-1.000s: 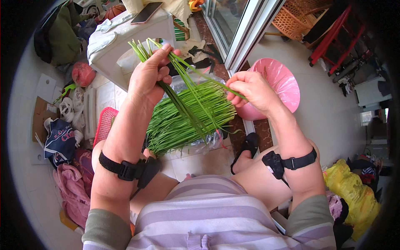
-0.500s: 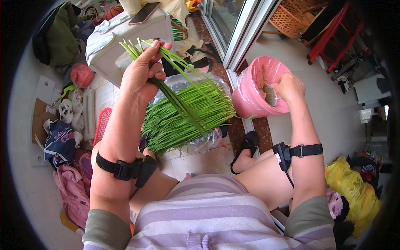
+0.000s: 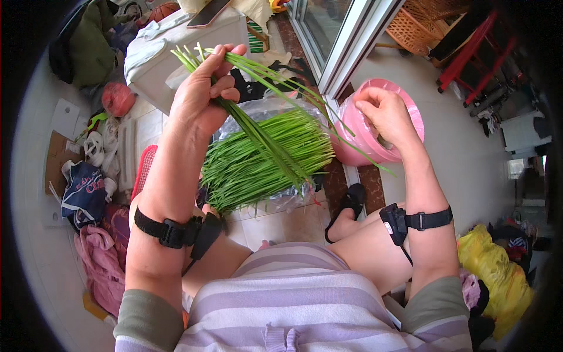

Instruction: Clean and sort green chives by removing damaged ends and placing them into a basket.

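My left hand (image 3: 205, 88) is closed round a bunch of long green garlic chives (image 3: 264, 142), holding it up at a slant. The pale cut ends stick out above the fingers, and the leaves trail down to the right. A few strands fan out toward the pink bin (image 3: 366, 149). Below lies a thick pile of garlic chives (image 3: 252, 161) on clear plastic (image 3: 243, 120). Over the bin's rim is my right hand (image 3: 387, 114), its fingers curled and thumb bent in. Anything between those fingertips is too small to make out.
A white cloth-covered stand (image 3: 158, 64) with a phone (image 3: 210, 13) is at the far left. A sliding door frame (image 3: 337, 64) stands beyond the bin. Bags and clothes (image 3: 99, 258) lie at left, a yellow bag (image 3: 489, 264) at right.
My right hand has lifted from inside the bin and moved left over its rim. The chive strands in my left hand now spread farther right, across the bin's front.
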`<state>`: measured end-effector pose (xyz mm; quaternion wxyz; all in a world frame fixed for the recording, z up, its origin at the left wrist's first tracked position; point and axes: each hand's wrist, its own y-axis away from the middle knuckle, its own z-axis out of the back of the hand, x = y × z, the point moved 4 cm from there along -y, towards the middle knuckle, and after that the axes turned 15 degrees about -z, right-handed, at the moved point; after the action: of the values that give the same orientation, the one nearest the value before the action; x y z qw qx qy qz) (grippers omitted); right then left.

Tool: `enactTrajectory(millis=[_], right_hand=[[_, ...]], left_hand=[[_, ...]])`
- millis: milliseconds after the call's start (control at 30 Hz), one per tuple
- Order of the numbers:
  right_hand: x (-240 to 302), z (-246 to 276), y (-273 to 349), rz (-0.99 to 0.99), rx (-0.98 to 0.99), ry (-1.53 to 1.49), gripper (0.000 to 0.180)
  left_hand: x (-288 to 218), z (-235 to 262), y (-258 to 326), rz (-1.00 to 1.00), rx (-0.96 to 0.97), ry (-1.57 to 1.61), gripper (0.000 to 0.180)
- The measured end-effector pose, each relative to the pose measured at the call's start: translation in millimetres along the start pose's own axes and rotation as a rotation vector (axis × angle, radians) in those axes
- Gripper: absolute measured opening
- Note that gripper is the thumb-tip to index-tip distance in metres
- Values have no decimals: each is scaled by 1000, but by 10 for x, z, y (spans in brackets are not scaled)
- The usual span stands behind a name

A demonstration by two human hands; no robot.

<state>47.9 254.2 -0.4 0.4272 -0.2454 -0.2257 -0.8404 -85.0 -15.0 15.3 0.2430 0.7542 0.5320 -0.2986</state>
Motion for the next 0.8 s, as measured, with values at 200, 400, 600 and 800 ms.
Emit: enactTrajectory(millis=[200,400,600,800], right_hand=[[206,-3,95,73,45,-161,22],[243,-166,103,74,175,-140,20],[223,-266,44,109,241,-379,19],[238,-262,87,-61,479,-539,30]], left_hand=[[-5,18,-2,-28,-26,-11,15],[-10,-35,-4,-48,1,22,13],[10,-38,-18,-33,38,16,14],[-72,34,-7,-67,-35,12,14]])
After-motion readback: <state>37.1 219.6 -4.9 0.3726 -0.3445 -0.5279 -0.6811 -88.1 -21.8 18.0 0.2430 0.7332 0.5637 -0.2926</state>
